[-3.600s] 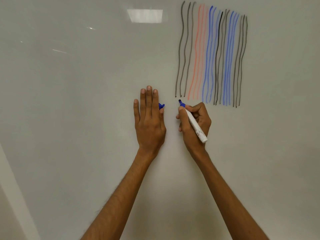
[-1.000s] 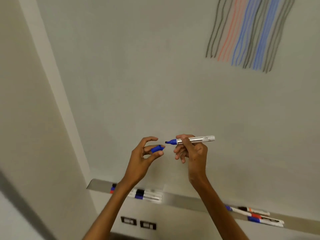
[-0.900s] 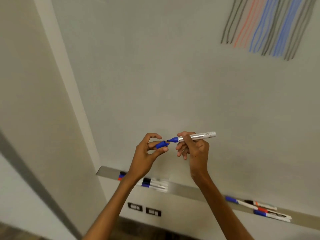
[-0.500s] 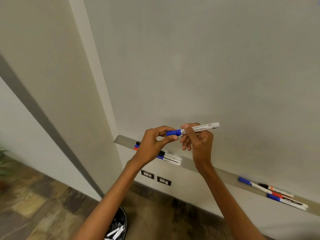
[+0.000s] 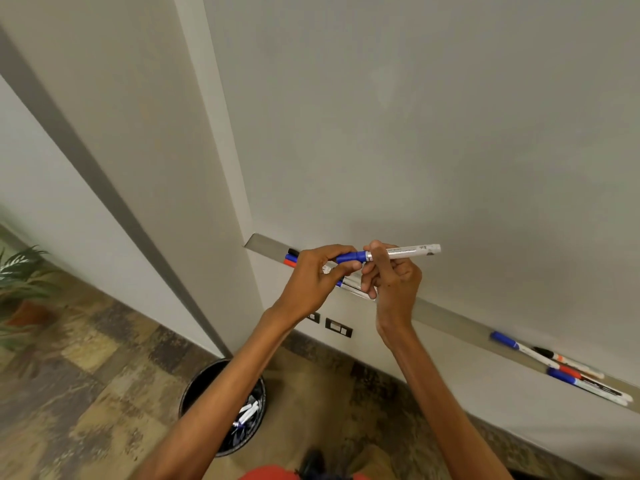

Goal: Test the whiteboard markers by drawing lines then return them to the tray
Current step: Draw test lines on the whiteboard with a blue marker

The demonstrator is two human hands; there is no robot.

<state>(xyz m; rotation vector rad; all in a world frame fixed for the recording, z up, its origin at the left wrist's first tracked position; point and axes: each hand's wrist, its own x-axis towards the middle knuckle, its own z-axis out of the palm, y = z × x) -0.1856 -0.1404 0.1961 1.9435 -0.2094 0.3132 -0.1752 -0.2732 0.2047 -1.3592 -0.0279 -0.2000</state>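
The marker (image 5: 403,251) lies level in front of the whiteboard (image 5: 415,133), just above the left part of the tray (image 5: 450,318), held between both hands; the right grip (image 5: 394,282) is curled round its white barrel, and the left grip (image 5: 311,282) pinches the blue cap (image 5: 351,257), which sits over the tip and meets the silver collar; whether it has clicked fully home cannot be told.

The likeliest fault is a half-seated cap; if the left grip lets go too early, the cap may work loose in the tray and the tip would dry out; a firm push along the barrel should prevent that.

The marker is not yet in the tray; the tray looks narrow, so a careless release could let the marker roll off the front edge; the bin (image 5: 221,407) stands on the floor almost below the hands, with what look like discarded markers inside, and a dropped one might land among them.

One group of markers (image 5: 291,258) lies at the tray's left end, partly behind the hands, and another group (image 5: 561,365) well apart to the right; setting this one down in the wrong group could mix tested with untested.
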